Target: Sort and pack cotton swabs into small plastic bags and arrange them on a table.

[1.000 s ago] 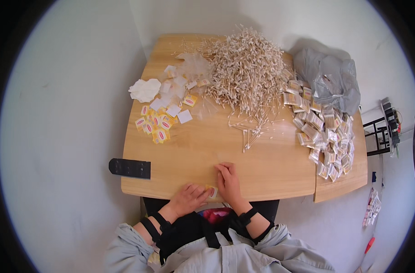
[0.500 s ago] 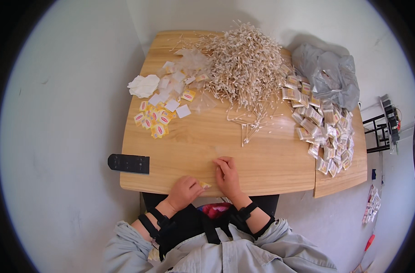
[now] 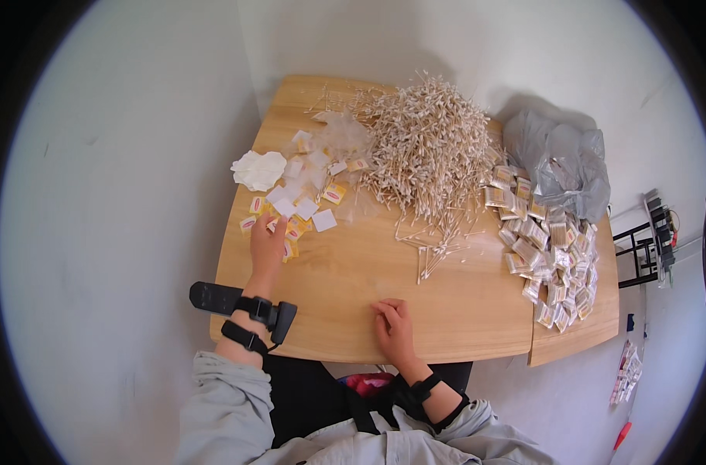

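My left hand (image 3: 267, 246) reaches out over the pile of small yellow cards (image 3: 292, 232) on the left of the table. Its fingers look stretched and slightly apart, with yellow showing between them; a white card (image 3: 284, 208) lies just beyond the fingertips. Near the front edge my right hand (image 3: 396, 332) rests on the wood, fingers curled together, and whatever they may hold is hidden. Beyond it loose cotton swabs (image 3: 434, 252) trail forward from a large heap of cotton swabs (image 3: 430, 139).
Several clear packs of swabs (image 3: 554, 260) are piled on the right, beside a grey plastic bag (image 3: 558, 159). Clear plastic bags (image 3: 344, 136) and a crumpled white sheet (image 3: 258, 170) lie at the far left. A black device (image 3: 213, 297) juts over the left edge of the table (image 3: 330, 310).
My left hand has moved from the front edge forward and left to the yellow cards. The small yellow card beneath it earlier no longer shows there. My right hand stays near the front, fingers still curled.
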Motion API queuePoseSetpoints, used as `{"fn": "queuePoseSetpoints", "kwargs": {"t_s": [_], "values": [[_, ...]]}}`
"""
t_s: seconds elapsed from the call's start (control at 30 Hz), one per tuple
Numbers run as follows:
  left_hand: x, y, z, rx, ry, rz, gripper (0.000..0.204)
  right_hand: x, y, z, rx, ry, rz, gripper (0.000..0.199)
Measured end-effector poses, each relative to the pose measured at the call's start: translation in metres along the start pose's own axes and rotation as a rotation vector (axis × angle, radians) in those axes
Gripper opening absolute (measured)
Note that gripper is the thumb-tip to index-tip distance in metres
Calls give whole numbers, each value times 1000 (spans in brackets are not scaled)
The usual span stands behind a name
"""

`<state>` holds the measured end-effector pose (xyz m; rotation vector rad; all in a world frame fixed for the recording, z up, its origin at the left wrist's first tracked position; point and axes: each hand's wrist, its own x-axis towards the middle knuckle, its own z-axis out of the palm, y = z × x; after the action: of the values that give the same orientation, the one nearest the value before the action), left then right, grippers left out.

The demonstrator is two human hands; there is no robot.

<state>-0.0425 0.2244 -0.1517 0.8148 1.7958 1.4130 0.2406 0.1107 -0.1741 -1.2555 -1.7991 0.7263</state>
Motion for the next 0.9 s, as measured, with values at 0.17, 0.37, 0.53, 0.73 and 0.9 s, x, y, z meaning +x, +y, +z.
{"fn": "queuePoseSetpoints", "kwargs": {"t_s": [0.17, 0.37, 0.53, 0.73, 0.9], "values": [[-23, -38, -14, 520, 39, 491, 49, 14, 7, 5, 136, 23, 163, 29], [-93, -27, -30, 557, -168, 501, 52, 102, 12, 50, 39, -63, 65, 47], [-170, -12, -27, 569, -313, 494, 49, 175, 33, 73, -287, -43, 193, 51], [-221, 3, -6, 255, -491, 411, 39, 186, 80, 52, -215, -33, 243, 34], [-232, -5, -10, 67, -426, 385, 34, 134, 19, 23, 459, -63, 489, 29]]}}
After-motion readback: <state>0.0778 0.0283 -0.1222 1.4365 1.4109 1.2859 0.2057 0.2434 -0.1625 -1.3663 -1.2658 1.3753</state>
